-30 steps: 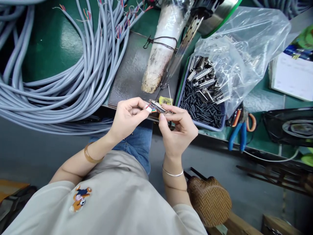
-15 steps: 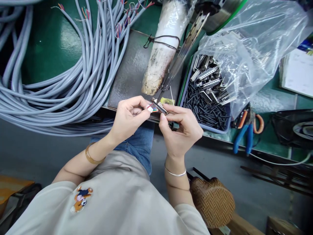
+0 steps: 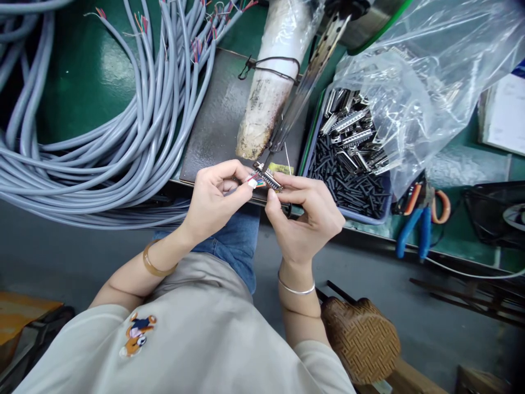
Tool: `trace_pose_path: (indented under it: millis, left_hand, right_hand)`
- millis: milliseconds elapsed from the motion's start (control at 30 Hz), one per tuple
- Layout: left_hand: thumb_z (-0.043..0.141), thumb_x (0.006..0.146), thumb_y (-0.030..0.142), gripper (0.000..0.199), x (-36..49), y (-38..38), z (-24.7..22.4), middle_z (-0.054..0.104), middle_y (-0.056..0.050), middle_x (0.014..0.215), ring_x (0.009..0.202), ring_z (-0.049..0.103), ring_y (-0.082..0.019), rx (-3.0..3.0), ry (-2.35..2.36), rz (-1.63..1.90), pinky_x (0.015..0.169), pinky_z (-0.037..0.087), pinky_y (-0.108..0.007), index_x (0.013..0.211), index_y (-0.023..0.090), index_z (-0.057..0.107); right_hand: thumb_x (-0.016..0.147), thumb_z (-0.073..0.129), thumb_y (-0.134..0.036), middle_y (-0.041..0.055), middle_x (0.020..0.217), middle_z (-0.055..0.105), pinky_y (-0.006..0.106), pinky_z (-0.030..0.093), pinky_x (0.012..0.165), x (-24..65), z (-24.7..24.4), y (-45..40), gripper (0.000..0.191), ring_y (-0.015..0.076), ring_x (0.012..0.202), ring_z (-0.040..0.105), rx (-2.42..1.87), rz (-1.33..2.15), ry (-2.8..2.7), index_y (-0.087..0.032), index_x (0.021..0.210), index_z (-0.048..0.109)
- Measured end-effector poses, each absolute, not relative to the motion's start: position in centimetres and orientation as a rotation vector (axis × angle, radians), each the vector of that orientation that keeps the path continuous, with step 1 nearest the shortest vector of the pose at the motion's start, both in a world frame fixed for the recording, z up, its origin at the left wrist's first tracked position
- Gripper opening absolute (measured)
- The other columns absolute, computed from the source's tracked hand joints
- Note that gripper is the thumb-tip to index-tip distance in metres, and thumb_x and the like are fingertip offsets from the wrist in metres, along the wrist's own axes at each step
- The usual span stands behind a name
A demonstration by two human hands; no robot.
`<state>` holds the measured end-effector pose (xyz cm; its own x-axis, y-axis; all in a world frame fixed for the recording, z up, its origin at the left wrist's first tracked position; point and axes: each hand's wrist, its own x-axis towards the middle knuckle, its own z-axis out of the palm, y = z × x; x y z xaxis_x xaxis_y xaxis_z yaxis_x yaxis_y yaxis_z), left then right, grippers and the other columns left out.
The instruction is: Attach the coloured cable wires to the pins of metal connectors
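Note:
Thin coloured wires [image 3: 259,181] are pinched between the thumb and fingers of my left hand [image 3: 219,198]. My right hand [image 3: 304,213] grips the lower right end of a metal multi-pin connector [image 3: 270,180]. The wire ends lie against the connector's near side. The dark tip of a soldering iron [image 3: 293,112] comes down onto the connector from above. Beside the iron, a white wrapped tube [image 3: 268,82] bound with dark wire ends in a browned tip. A yellow sponge-like piece [image 3: 281,169] lies just behind my right fingers.
Many grey cables [image 3: 164,109] spread over the left of the green table. At right, a blue tray [image 3: 379,220] holds black tubes and metal connectors, partly under a plastic bag [image 3: 443,82]. Blue-handled pliers [image 3: 424,230] lie right of it. A woven stool [image 3: 365,339] stands below.
The view has shifted slightly, so the tray, bag and pliers appear a little farther right. Both hands keep their hold, with almost no movement at the connector.

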<state>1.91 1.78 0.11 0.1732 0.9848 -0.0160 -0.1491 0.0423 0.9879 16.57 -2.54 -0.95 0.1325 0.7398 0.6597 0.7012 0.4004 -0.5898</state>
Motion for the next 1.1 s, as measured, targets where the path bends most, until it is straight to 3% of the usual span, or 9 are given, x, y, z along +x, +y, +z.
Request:
trace_pose_path:
  millis: [267,600,767,1100]
  left_hand:
    - [0.071,0.077,0.015,0.013,1.76,1.75,0.25,0.070,-0.002,0.079,0.062,0.055,-0.007,1.221,0.975,1.142,0.054,0.042,-0.018,0.066,0.015,0.063]
    - [0.073,0.072,0.016,0.014,1.75,1.81,0.32,0.069,-0.003,0.078,0.059,0.052,-0.006,1.148,0.991,1.111,0.049,0.037,-0.017,0.063,0.015,0.062]
    - [0.071,0.072,0.014,0.011,1.74,1.68,0.41,0.069,-0.002,0.076,0.057,0.052,-0.005,1.130,0.949,1.105,0.048,0.038,-0.016,0.064,0.014,0.063]
    - [0.074,0.070,0.016,0.014,1.42,1.58,0.51,0.060,0.001,0.062,0.043,0.036,-0.002,1.099,0.952,1.043,0.038,0.022,-0.018,0.063,0.015,0.062]
  right_hand:
    - [0.084,0.073,-0.011,-0.0002,0.099,0.080,0.039,0.064,0.081,16.59,-0.44,-2.39,0.016,0.0197,0.092,0.077,-1.293,0.048,-1.594,-0.025,0.080,0.065]
    - [0.085,0.072,-0.013,-0.0002,0.102,0.081,0.033,0.065,0.072,16.90,-0.86,-2.79,0.017,0.0179,0.088,0.078,-1.297,-0.085,-1.706,-0.027,0.082,0.062]
    - [0.084,0.072,-0.010,-0.0001,0.099,0.081,0.033,0.063,0.076,16.80,-0.73,-2.81,0.019,0.0177,0.089,0.078,-1.298,-0.038,-1.669,-0.025,0.081,0.061]
    - [0.086,0.070,-0.010,-0.0015,0.094,0.079,0.034,0.062,0.077,16.64,-0.49,-2.83,0.018,0.0170,0.087,0.076,-1.312,0.160,-1.567,-0.024,0.078,0.062]
